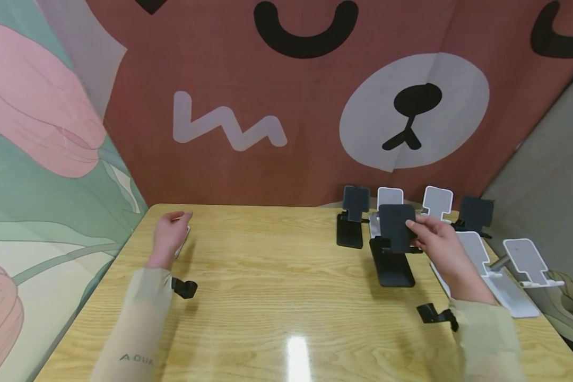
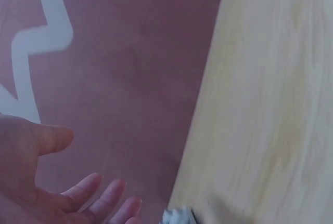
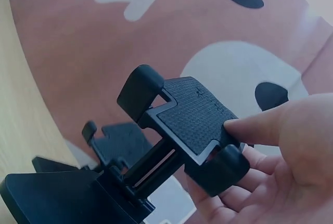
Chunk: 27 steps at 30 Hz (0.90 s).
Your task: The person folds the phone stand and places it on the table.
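My right hand (image 1: pixel 441 246) pinches the top plate of a black phone stand (image 1: pixel 395 228) between thumb and fingers, at its right edge. The stand's base lies at or just over the table; I cannot tell if it touches. In the right wrist view the thumb presses on the textured face of the plate, beside one of its two hooked lips. Far to the left, my left hand (image 1: pixel 169 236) hovers with relaxed fingers and holds nothing. Mostly hidden behind it is a white-edged flat object (image 1: pixel 183 243), whose kind I cannot make out.
Several other phone stands stand at the table's right: a black one (image 1: pixel 349 231) at the back, another black one (image 1: pixel 476 215), and white-and-grey ones (image 1: pixel 527 260) on the far right. A printed cloth (image 1: pixel 267 175) hangs behind the wooden table (image 1: pixel 267 286).
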### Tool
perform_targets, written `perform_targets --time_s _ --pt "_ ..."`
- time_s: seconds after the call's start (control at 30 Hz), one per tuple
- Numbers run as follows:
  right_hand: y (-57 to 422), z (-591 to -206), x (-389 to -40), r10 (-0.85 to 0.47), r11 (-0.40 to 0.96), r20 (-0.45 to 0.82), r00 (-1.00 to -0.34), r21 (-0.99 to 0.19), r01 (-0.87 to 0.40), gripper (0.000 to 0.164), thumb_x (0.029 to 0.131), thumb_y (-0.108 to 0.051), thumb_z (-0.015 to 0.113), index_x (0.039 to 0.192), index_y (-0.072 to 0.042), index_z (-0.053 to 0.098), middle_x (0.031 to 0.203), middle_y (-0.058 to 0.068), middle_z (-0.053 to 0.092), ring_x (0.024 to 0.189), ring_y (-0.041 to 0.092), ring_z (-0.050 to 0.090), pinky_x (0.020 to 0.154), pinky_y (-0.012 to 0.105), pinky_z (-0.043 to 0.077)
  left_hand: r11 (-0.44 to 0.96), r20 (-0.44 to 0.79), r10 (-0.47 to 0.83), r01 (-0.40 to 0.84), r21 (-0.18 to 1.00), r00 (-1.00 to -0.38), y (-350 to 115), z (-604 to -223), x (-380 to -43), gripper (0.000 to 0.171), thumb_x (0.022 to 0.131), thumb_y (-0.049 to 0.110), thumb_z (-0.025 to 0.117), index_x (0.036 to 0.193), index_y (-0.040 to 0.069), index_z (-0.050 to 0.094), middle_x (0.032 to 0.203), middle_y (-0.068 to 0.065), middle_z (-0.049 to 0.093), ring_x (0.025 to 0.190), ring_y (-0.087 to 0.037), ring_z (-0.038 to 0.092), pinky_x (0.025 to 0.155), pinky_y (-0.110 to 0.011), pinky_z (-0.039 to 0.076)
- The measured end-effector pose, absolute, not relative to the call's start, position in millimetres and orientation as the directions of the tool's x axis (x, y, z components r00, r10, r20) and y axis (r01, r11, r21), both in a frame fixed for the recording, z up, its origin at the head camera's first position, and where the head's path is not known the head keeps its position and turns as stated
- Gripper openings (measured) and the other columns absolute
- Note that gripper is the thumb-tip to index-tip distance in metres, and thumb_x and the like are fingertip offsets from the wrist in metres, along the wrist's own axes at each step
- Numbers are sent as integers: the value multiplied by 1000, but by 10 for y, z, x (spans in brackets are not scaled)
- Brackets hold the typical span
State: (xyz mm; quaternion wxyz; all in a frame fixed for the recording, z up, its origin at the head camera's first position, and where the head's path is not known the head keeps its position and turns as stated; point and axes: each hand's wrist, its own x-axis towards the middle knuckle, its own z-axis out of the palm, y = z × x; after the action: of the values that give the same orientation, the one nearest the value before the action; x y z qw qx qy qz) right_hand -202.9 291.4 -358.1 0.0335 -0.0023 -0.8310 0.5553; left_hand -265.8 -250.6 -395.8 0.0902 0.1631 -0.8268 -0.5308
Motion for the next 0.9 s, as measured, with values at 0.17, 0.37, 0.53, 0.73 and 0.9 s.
perform_targets --time_s 0.17,0.37,0.53,0.73,0.9 --pt "2825 -3503 -2032 36 351 76 -997 -934 -58 52 107 -34 54 135 9 48 102 -10 63 88 8 61 78 17 50 356 -22 -296 -132 925 -955 -2291 -3890 -2626 58 105 35 54 145 -6 46 137 -25 51 123 -35 50 95 -41 44" --pt "2681 -3436 -2065 11 340 98 -995 -936 -88 49 107 -35 55 131 7 50 101 -10 63 88 8 60 79 17 49 316 -32 -239 -109 942 -971 -2065 -3887 -2620 59 105 35 56 147 -3 43 140 -24 50 130 -36 47 103 -45 41" --pt "2503 -3391 -2110 -7 252 141 -990 -958 -138 43 106 -30 57 127 8 51 98 -9 65 88 6 61 80 19 51 272 -30 -200 -85 958 -979 -1854 -3898 -2612 55 105 32 57 145 -3 45 139 -24 51 130 -35 47 105 -46 40" --pt "2291 -3356 -2158 -16 175 165 -986 -971 -165 39 107 -26 57 126 8 52 97 -6 67 87 8 62 79 20 52 251 -13 -146 -50 967 -989 -1618 -3922 -2575 51 105 31 58 143 -2 49 135 -22 53 126 -35 49 103 -48 41" --pt "2171 -3310 -2181 -28 138 160 -987 -977 -162 44 106 -25 57 132 10 48 102 -5 67 92 8 63 83 22 53 236 12 -110 -14 972 -994 -1452 -3933 -2552 47 104 30 60 140 0 52 132 -22 56 123 -35 52 102 -48 42"
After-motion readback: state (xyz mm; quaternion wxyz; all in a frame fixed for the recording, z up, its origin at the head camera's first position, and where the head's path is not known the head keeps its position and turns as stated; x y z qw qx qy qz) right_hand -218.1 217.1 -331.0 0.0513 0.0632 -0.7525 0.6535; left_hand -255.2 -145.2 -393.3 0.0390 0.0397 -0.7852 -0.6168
